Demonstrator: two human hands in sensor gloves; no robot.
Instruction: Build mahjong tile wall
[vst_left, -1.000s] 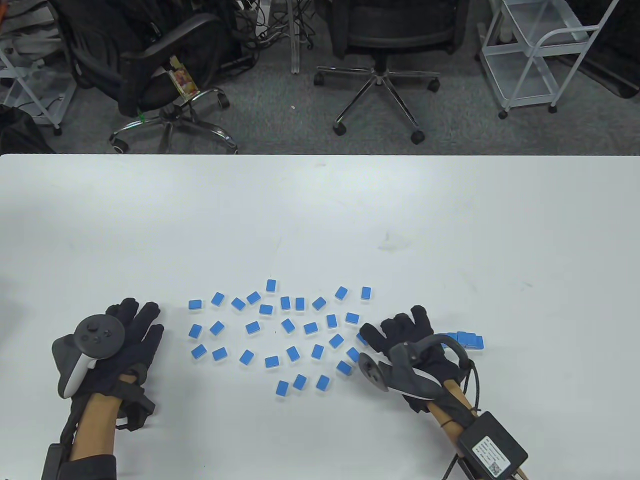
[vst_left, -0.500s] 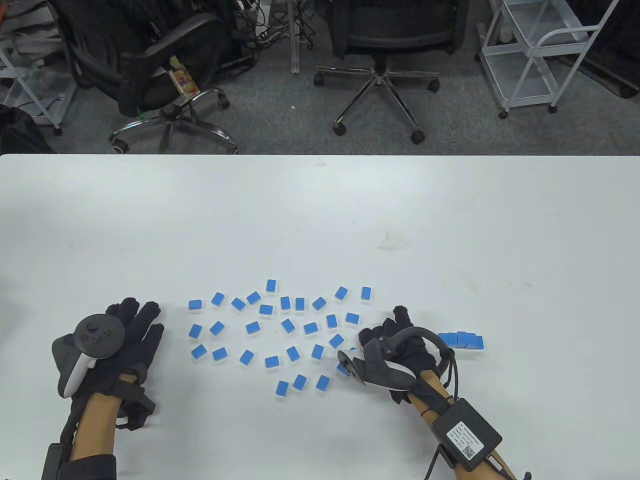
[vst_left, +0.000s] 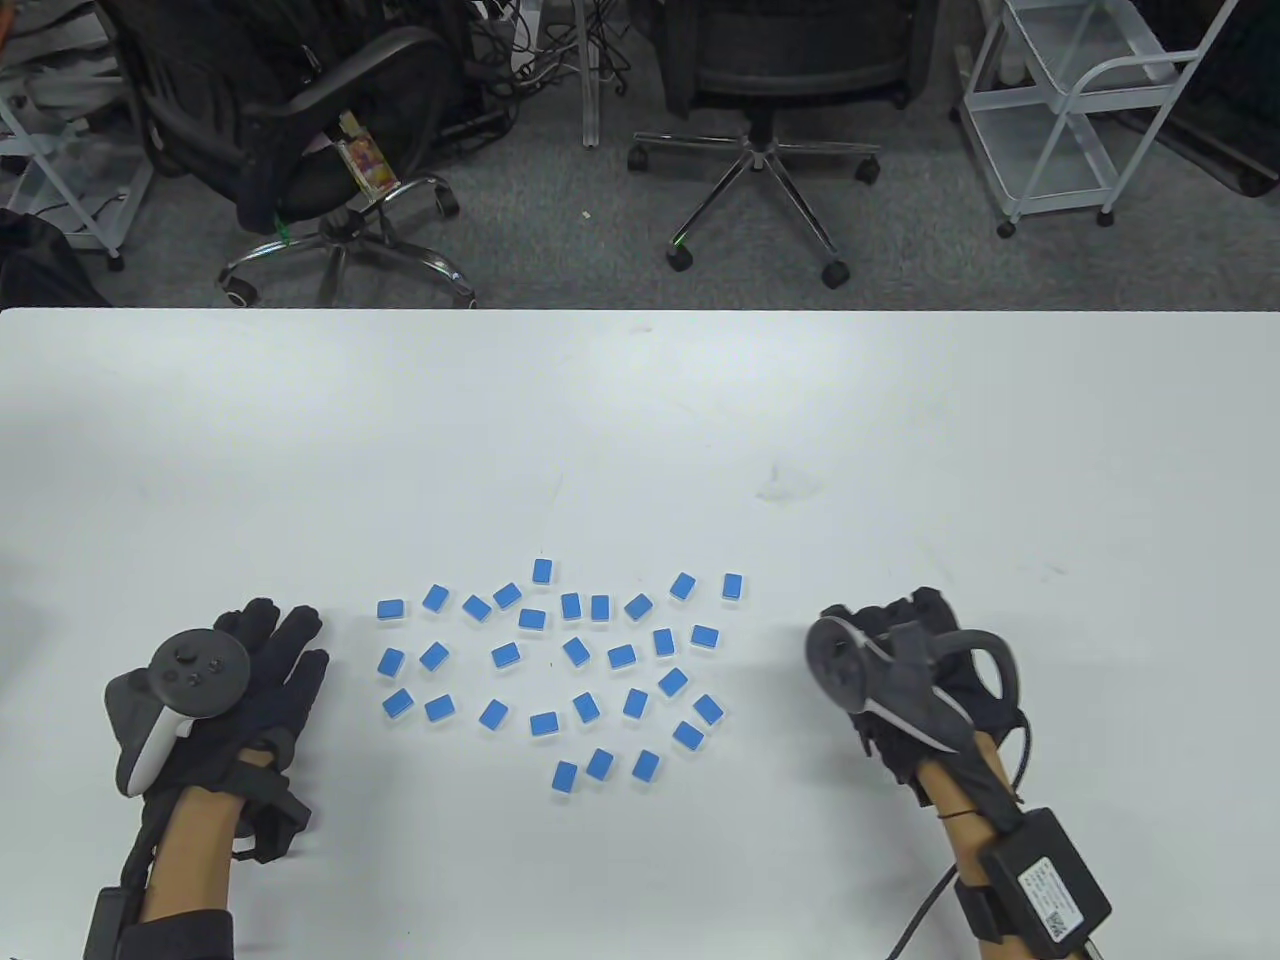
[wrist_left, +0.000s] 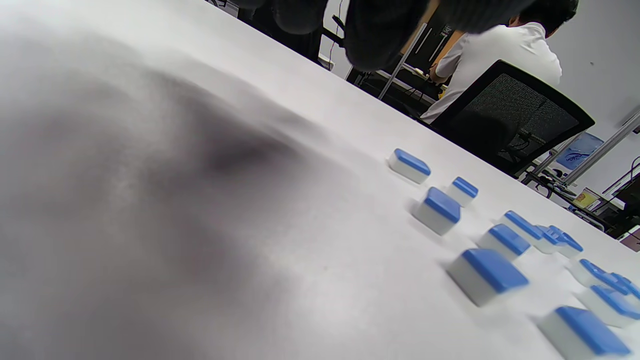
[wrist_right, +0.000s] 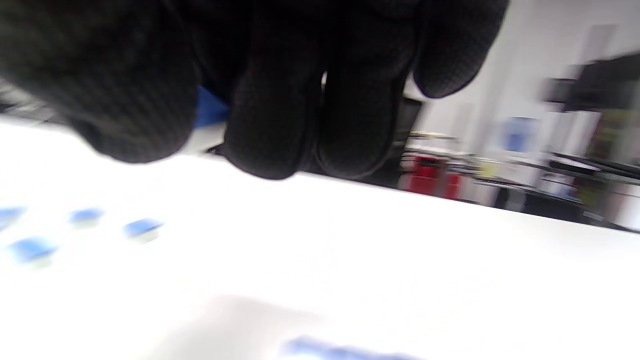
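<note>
"Where are the loose tiles (vst_left: 560, 660)?"

"Lower middle of the frame, between the hands. The right hand (vst_left: 905, 670) pinches a blue tile (wrist_right: 207, 107) (mostly hidden); the left hand (vst_left: 250, 680) lies flat, fingers relaxed."

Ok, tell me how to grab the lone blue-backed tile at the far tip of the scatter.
Come from above and pinch the two long white sides of the small blue-backed white mahjong tile. It lies flat, blue side up, standing apart from its neighbours, so fingers fit on both sides.

An office: swivel chairs (vst_left: 770, 120) (on grey carpet), a white trolley (vst_left: 1060, 110), tangled cables.
</note>
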